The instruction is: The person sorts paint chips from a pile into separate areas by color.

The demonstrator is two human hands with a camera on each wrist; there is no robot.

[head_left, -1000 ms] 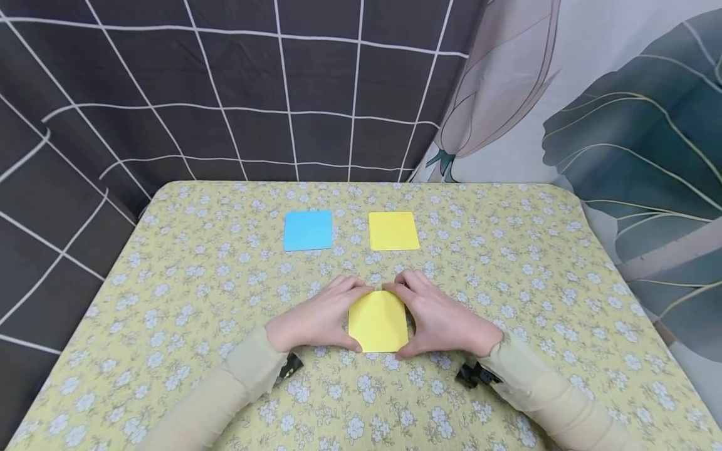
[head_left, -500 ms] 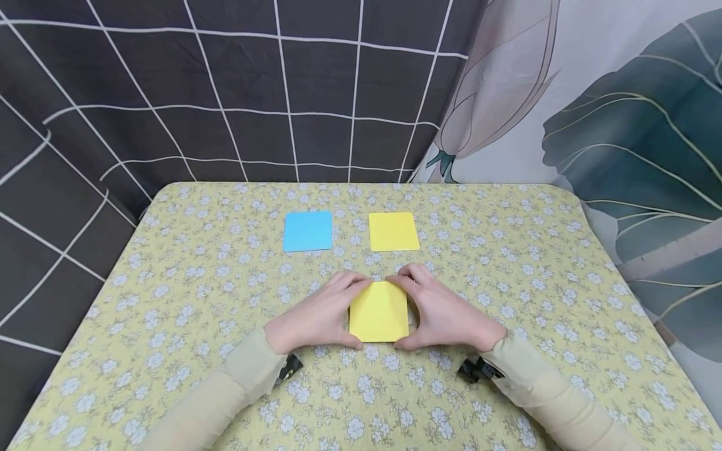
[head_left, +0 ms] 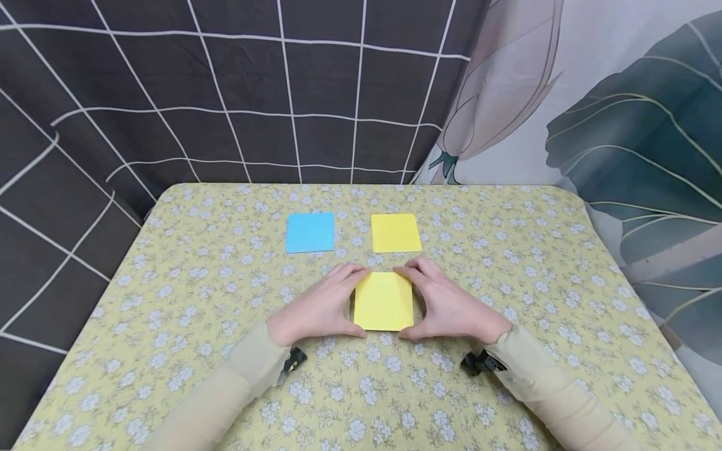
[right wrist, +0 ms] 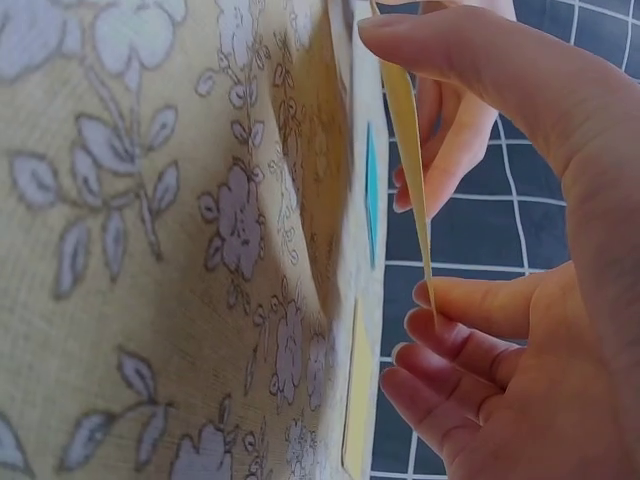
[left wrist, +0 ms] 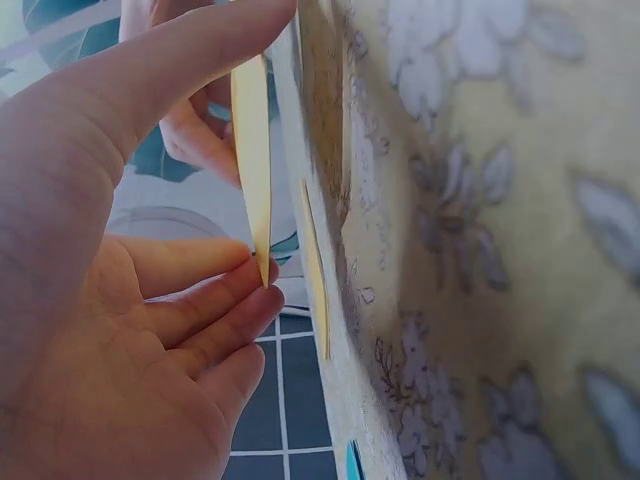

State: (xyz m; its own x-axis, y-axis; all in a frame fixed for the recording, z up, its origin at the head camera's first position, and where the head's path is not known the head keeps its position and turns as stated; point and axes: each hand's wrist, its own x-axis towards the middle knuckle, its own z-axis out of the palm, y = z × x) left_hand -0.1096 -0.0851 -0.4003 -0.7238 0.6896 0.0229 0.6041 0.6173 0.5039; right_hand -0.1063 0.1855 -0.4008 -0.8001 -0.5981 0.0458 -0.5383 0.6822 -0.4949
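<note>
A thin yellow square card (head_left: 383,300) is held between both hands, raised a little above the table in the wrist views. My left hand (head_left: 318,308) grips its left side, thumb at the near corner and fingers at the far corner. On the opposite side my right hand (head_left: 454,308) holds the matching corners in the same way. Edge-on in the left wrist view, the card (left wrist: 254,150) spans from thumb to fingertips. Farther back lie a blue square card (head_left: 310,232) and a second yellow square card (head_left: 396,233), side by side and apart.
A yellow floral cloth (head_left: 197,313) covers the table. Behind its far edge hangs a dark curtain with a white grid (head_left: 254,81). A pale curtain with large leaves (head_left: 637,144) hangs at the right.
Both hands have moved slightly away from the body, carrying the held yellow card toward the two cards at the back. Those two cards stay where they lay on the cloth.
</note>
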